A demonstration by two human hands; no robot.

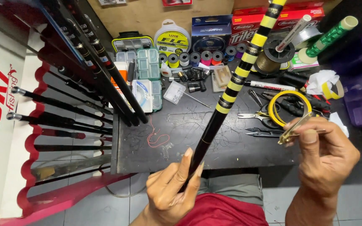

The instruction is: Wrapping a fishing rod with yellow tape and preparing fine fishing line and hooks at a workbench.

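The left hand (pixel 170 190) is gripping the black-and-yellow rod (pixel 231 90) slanted over the worktop (pixel 189 138), while the right hand (pixel 321 157) is pinching a brass clip (pixel 295 129) beside it, ready for reach.

- Rod (pixel 231 90): black blank with yellow bands, slanting up and away from the left hand's (pixel 170 190) grip at its lower end.
- Guide (pixel 295 127): small brass-coloured metal piece, pinched at the right hand's (pixel 323 157) fingertips, just right of the rod.

A dark worktable (pixel 181 142) stands over grey floor tiles (pixel 93 205), a red-and-white rod rack (pixel 26 138) beside it.
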